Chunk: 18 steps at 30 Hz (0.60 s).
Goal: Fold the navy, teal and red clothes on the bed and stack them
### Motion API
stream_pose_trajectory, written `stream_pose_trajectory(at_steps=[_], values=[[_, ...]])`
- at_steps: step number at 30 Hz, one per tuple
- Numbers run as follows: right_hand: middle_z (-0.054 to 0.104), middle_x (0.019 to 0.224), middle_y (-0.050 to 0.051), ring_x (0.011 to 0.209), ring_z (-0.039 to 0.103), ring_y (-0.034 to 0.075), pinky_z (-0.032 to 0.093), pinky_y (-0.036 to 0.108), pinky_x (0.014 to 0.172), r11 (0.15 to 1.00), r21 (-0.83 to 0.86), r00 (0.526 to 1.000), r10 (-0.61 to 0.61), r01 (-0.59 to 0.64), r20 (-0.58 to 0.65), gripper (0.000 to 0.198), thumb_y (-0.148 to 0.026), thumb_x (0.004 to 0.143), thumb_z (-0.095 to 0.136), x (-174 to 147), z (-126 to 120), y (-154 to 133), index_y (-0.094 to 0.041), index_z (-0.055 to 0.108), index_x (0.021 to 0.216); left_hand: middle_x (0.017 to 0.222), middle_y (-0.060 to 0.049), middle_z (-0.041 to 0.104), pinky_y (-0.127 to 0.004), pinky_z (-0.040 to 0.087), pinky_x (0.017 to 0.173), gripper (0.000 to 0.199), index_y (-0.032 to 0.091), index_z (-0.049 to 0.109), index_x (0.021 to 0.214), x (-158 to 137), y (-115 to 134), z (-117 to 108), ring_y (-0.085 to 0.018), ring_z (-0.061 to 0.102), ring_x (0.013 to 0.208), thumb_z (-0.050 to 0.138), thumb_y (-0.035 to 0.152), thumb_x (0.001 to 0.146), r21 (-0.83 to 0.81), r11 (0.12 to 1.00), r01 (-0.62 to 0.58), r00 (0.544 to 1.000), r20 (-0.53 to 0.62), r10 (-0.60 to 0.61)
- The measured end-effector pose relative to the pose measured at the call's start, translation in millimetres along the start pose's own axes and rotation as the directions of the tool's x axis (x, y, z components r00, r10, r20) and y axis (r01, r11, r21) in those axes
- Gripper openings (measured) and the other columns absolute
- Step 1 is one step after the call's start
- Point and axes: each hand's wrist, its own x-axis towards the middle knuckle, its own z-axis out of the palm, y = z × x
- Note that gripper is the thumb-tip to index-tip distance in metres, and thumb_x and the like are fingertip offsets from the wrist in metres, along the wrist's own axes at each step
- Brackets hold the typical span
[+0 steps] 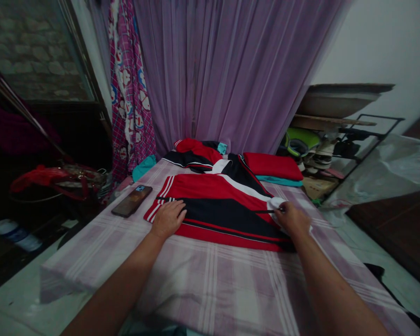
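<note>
A red, navy and white striped garment (pixel 217 210) lies flat across the table in front of me. My left hand (pixel 168 218) rests flat on its striped left end, fingers stretched out. At the right end, my right hand (pixel 294 218) is closed on the garment, pinching it near a white part (pixel 275 203) and a thin dark strip. The palm hides most of what is between those fingers. Just behind lies another bunched red and navy piece (pixel 196 151) with white stripes; I cannot tell whether the two are joined.
A phone (pixel 132 201) lies left of the garment on the checked tablecloth (pixel 231 284). Folded red cloth (pixel 273 166) sits on teal cloth at the back right. Purple curtains (pixel 224 70) hang behind the table. A cluttered rack (pixel 336 135) stands right; a bottle (pixel 17 234) lies left.
</note>
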Motion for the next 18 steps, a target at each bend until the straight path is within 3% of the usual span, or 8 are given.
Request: stream_pose_trajectory(at_steps=[7,10,12,14,16,18], values=[[0.072,0.108,0.016,0.102,0.067,0.033,0.047,0.043,0.082,0.996,0.069,0.998,0.056,-0.055,-0.020,0.034,-0.031,0.086,0.051,-8.6,14.0,-0.1,-0.019,0.065,0.115,0.122,-0.010,0.071,-0.043,0.047,0.105,0.036,0.020,0.071,0.112,-0.9,2.3,-2.7,-0.023,0.065,0.114,0.044,0.037,0.095,-0.050,0.998,0.044,0.999,0.017,-0.043],[0.071,0.111,0.017,0.102,0.066,0.033,0.048,0.043,0.082,0.992,0.109,0.993,0.068,-0.057,-0.097,0.035,-0.029,0.088,0.049,-14.2,18.4,-2.7,-0.018,0.065,0.117,0.125,-0.009,0.069,-0.038,0.044,0.106,0.039,0.019,0.069,0.115,6.1,-7.0,-12.1,-0.021,0.062,0.119,0.038,0.034,0.097,-0.030,0.983,0.179,0.984,0.008,-0.179],[0.069,0.115,0.017,0.103,0.065,0.032,0.048,0.042,0.081,0.987,0.145,0.988,0.087,-0.068,-0.131,0.036,-0.029,0.089,0.046,-16.2,19.7,-3.5,-0.017,0.063,0.119,0.129,-0.010,0.067,-0.035,0.043,0.106,0.042,0.017,0.065,0.122,13.4,-19.7,-21.3,-0.021,0.059,0.122,0.034,0.031,0.098,0.056,0.932,0.358,0.930,0.066,-0.361],[0.068,0.117,0.016,0.104,0.065,0.031,0.048,0.040,0.080,0.984,0.161,0.988,0.095,-0.075,-0.120,0.036,-0.027,0.090,0.045,-16.2,20.2,-3.3,-0.017,0.063,0.120,0.127,-0.013,0.067,-0.036,0.045,0.102,0.044,0.016,0.063,0.125,21.1,-34.8,-29.9,-0.023,0.062,0.118,0.032,0.030,0.097,0.169,0.849,0.501,0.834,0.167,-0.526],[0.067,0.118,0.016,0.104,0.065,0.031,0.048,0.039,0.079,0.985,0.153,0.992,0.093,-0.079,-0.087,0.036,-0.025,0.089,0.045,-14.2,20.7,-2.1,-0.017,0.063,0.118,0.119,-0.015,0.071,-0.038,0.049,0.095,0.044,0.016,0.065,0.123,28.3,-48.7,-35.4,-0.027,0.065,0.110,0.034,0.032,0.096,0.245,0.791,0.560,0.751,0.253,-0.610],[0.067,0.118,0.015,0.104,0.065,0.030,0.048,0.037,0.077,0.986,0.141,0.993,0.094,-0.083,-0.069,0.035,-0.024,0.087,0.046,-11.2,21.3,-0.2,-0.018,0.065,0.116,0.114,-0.015,0.073,-0.039,0.050,0.090,0.043,0.018,0.069,0.118,35.0,-58.8,-36.9,-0.029,0.067,0.106,0.036,0.035,0.094,0.272,0.772,0.574,0.715,0.293,-0.635]])
